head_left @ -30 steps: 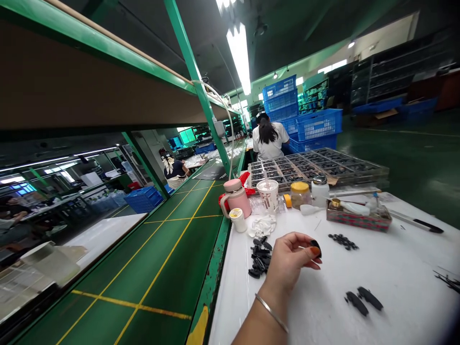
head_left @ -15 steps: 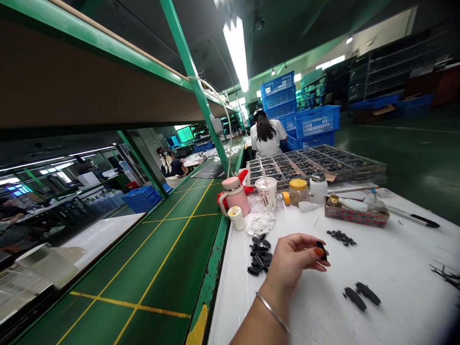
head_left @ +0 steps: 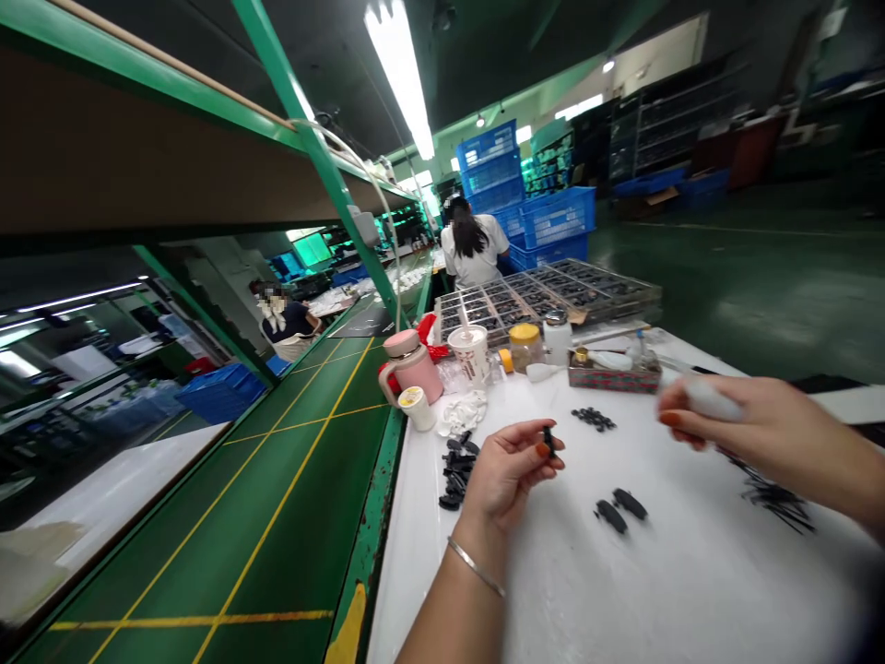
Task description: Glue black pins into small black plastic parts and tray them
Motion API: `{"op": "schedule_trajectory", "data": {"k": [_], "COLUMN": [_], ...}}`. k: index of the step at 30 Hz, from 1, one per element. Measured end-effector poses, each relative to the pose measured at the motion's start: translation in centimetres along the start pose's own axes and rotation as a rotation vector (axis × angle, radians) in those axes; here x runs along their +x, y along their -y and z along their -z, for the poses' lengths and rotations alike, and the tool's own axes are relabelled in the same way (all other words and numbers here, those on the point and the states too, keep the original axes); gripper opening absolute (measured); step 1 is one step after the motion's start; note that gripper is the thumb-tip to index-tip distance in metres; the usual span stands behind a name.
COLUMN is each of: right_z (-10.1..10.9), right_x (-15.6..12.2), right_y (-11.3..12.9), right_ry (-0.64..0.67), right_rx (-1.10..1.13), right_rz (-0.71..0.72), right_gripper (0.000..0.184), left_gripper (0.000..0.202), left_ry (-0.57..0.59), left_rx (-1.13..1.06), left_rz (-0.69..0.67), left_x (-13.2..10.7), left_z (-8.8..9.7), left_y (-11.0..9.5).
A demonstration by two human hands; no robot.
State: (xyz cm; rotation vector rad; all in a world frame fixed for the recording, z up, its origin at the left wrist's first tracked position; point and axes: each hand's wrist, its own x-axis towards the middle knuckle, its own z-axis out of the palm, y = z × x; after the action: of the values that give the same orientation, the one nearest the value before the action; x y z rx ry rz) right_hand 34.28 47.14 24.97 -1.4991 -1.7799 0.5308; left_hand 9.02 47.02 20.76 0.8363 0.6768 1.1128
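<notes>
My left hand [head_left: 508,466] pinches a small black plastic part [head_left: 548,441] between thumb and fingertips, above the white tabletop [head_left: 573,590]. At the right, my right hand [head_left: 747,415] is closed around a whitish bottle [head_left: 712,398], which is smeared by motion. Between the hands lie two larger black plastic pieces [head_left: 620,510], side by side. A cluster of small black parts [head_left: 593,419] sits farther back. Beside my left wrist is a pile of black pieces [head_left: 457,470]. Thin black strips [head_left: 778,498] lie below my right hand.
A pink mug [head_left: 418,369], a paper cup with a straw [head_left: 470,355], a yellow-lidded jar [head_left: 526,349] and a small patterned box [head_left: 612,376] line the back. Behind them is a compartment tray [head_left: 553,290]. A green conveyor [head_left: 277,516] runs along the left. A person [head_left: 474,244] sits ahead.
My right hand has come into view from the right with the whitish bottle. My left hand still pinches the small black part. The whole view has shifted, so things appear farther left.
</notes>
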Motion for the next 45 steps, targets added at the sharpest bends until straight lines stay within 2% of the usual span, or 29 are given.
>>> {"op": "schedule_trajectory", "data": {"k": [1,4,7,10,20,24,30,35,40,45], "right_z": [-0.4,-2.2,-4.3,-5.8,-6.3,-6.2,-5.9,-6.3,-7.1,-7.5], "right_x": [0.5,1.6,1.8,1.2,0.4,-0.1,-0.8,-1.0,-1.1,-1.0], "right_y": [1.0,3.5,4.7,4.4,2.6,3.0,3.9,3.7,3.3,3.2], "right_ry": [0.094,0.229,0.283,0.279,0.215,0.194,0.125,0.077,0.048,0.081], "right_rx": [0.093,0.332,0.551,0.675,0.591,0.515,0.374,0.304,0.234,0.191], "right_rz": [0.026,0.087,0.068,0.036,0.080,0.132,0.219,0.282,0.371,0.398], "right_gripper": [0.026,0.021,0.020,0.014,0.014,0.013,0.002,0.010,0.016,0.014], "left_gripper": [0.041,0.039,0.038,0.037,0.032,0.028,0.024,0.025,0.020,0.015], "left_ry": [-0.008,-0.029,-0.030,-0.027,-0.117,-0.114,-0.105,-0.113,-0.102,-0.089], "left_rx": [-0.003,-0.001,0.023,0.051,0.089,0.086,0.084,0.106,0.204,0.377], "left_rz": [0.005,0.013,0.018,0.028,0.010,0.025,0.036,0.045,-0.010,-0.107], "left_x": [0.0,0.1,0.1,0.3,0.5,0.7,0.7,0.8,0.7,0.6], "left_z": [0.0,0.1,0.2,0.3,0.1,0.3,0.3,0.5,0.1,-0.3], "left_y": [0.0,-0.2,-0.2,-0.1,0.3,0.4,0.6,0.6,0.6,0.5]}}
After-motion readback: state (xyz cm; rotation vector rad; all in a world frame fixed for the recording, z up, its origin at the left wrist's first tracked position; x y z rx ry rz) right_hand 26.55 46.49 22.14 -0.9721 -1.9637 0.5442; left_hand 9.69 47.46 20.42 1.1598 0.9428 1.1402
